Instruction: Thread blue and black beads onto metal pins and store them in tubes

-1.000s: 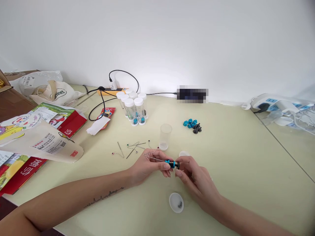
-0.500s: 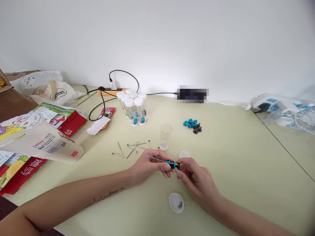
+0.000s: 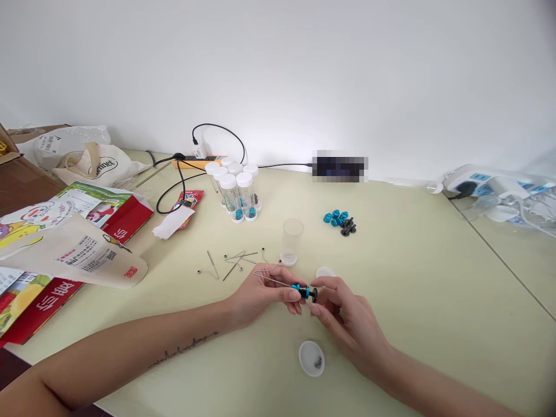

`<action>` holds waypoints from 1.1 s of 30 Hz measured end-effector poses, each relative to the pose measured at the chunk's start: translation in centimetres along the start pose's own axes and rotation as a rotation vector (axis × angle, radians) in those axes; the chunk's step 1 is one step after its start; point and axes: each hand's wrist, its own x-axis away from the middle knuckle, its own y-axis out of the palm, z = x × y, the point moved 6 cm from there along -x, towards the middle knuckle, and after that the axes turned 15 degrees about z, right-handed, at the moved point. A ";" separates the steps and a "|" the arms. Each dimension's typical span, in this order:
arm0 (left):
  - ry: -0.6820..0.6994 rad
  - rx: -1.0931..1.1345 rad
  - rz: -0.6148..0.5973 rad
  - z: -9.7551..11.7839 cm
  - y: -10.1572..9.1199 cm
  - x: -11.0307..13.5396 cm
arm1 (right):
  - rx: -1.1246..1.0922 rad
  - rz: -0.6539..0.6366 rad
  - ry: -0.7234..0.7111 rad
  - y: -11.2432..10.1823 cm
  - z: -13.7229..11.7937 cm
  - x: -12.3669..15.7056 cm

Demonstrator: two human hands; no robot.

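Between its thumb and fingers, my left hand [image 3: 271,289] pinches a small blue and black cylindrical piece [image 3: 301,291]. A bent thin metal wire [image 3: 274,278] reaches back from that piece over my left fingers. At the right end of the piece sits a black disc-headed part [image 3: 314,295] on a short stem. My right hand [image 3: 343,313] has thumb and index finger closed at the edge of this disc; its other fingers are curled. Just behind my hands stand an open clear tube [image 3: 292,234] and, partly hidden, a white cap [image 3: 325,272]. In front lies a white lid [image 3: 309,354] holding tiny dark bits [image 3: 318,362].
Thin metal wires and rods [image 3: 234,263] lie left of the tube. Several capped tubes [image 3: 245,194] stand farther back. Blue knobs [image 3: 335,217] and black disc-headed pieces [image 3: 348,227] form a pile at right. Boxes [image 3: 125,217], a paper cup [image 3: 95,255] and power strips [image 3: 490,182] flank the table.
The black disc at the end of the piece has turned and shows more of its face. My right fingertips have shifted slightly; my left hand stays put.
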 end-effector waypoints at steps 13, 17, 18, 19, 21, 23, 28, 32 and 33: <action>0.005 -0.003 -0.001 0.1 0.0 0.0 | 0.008 0.002 0.006 -0.1 0.0 0.0; 0.003 0.004 -0.008 0.0 0.1 0.0 | 0.017 -0.003 -0.014 0.0 -0.1 -0.1; 0.001 0.004 -0.006 0.0 0.1 0.0 | 0.019 -0.006 -0.013 0.0 -0.1 0.0; 0.000 0.002 -0.002 0.0 0.1 0.0 | 0.022 -0.007 -0.008 0.0 -0.1 0.0; -0.004 -0.002 0.008 0.0 0.1 0.0 | 0.028 0.000 0.002 -0.1 0.0 0.0; -0.006 -0.006 0.014 0.0 0.1 0.0 | 0.037 0.016 -0.011 -0.2 0.0 0.1; -0.006 -0.012 0.006 0.0 0.1 0.0 | 0.058 0.022 -0.048 -0.2 -0.2 0.0; -0.005 -0.008 0.004 0.0 0.1 -0.1 | 0.038 -0.002 -0.020 -0.1 -0.1 0.0; -0.004 -0.008 0.005 0.0 0.0 -0.1 | 0.035 0.000 -0.012 -0.2 -0.1 0.0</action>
